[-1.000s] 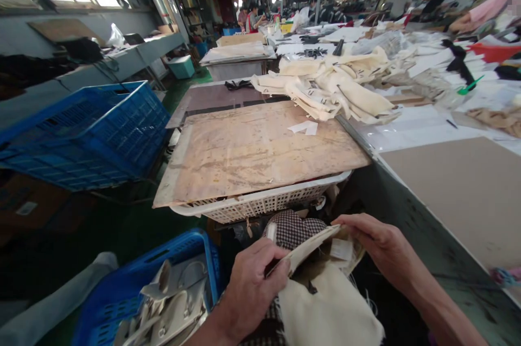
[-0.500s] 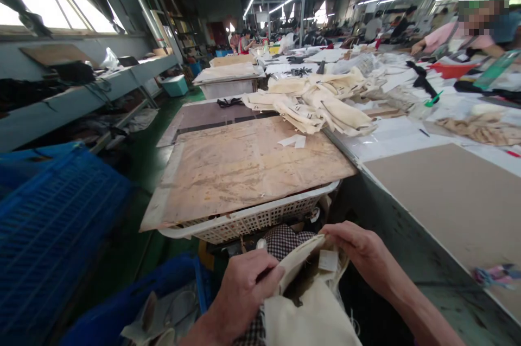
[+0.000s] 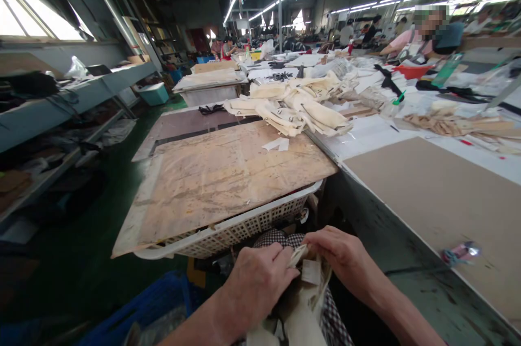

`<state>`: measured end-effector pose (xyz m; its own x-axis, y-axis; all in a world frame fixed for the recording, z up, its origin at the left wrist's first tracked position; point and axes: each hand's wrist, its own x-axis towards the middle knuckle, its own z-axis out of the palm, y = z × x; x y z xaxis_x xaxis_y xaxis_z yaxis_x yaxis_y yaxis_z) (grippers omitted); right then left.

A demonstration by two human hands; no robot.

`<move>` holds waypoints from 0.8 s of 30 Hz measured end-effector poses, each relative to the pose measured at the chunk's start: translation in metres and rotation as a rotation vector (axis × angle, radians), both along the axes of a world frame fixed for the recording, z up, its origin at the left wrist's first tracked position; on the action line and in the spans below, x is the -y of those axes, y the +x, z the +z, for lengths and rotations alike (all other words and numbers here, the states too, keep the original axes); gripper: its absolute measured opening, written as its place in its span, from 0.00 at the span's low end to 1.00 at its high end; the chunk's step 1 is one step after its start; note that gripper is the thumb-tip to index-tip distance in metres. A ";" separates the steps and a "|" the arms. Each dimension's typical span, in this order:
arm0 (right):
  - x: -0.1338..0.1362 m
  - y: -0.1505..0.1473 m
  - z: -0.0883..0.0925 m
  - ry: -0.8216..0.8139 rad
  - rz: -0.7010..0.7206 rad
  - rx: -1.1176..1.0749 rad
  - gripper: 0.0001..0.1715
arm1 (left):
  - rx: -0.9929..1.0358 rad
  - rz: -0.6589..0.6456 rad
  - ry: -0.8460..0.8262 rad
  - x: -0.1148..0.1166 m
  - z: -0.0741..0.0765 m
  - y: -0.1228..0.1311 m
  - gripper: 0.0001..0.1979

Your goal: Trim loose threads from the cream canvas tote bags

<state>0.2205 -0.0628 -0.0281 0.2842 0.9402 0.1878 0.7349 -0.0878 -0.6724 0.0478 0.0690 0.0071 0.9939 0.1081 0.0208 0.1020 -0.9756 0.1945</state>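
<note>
Low in the head view, my left hand (image 3: 256,283) and my right hand (image 3: 340,259) meet over a cream fabric piece (image 3: 303,308). Both hands have their fingers closed on its upper edge, where a small white tag (image 3: 311,271) is sewn. The cloth hangs down between my forearms. A checked fabric (image 3: 331,324) shows under it and just above my hands. A white perforated basket (image 3: 240,226) stands right in front of my hands, covered by a stained wooden board (image 3: 220,178).
A grey work table with a brown cardboard sheet (image 3: 439,199) runs along the right; small pink scissors (image 3: 459,252) lie near its edge. Heaped cream fabric pieces (image 3: 301,104) lie farther back. A blue crate (image 3: 142,313) sits lower left. Other people work at distant tables.
The view has swung right and up, so the blue crates on the left have slid out of sight. My hands have drawn closer together on the cream fabric's edge.
</note>
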 end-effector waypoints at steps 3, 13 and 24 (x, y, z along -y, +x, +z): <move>-0.001 -0.003 -0.001 0.001 -0.022 0.025 0.17 | -0.020 -0.085 0.196 0.002 0.003 0.011 0.09; -0.005 -0.006 0.008 0.058 0.010 0.005 0.16 | 0.176 0.012 -0.012 -0.006 -0.014 0.015 0.21; -0.024 -0.005 0.008 0.060 -0.131 -0.294 0.13 | 0.011 0.134 -0.035 -0.011 0.003 0.025 0.14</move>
<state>0.2150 -0.0386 -0.0205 0.4524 0.8817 0.1338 0.4938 -0.1227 -0.8609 0.0733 0.0801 0.0104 0.9702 0.2410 0.0251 0.2290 -0.9458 0.2304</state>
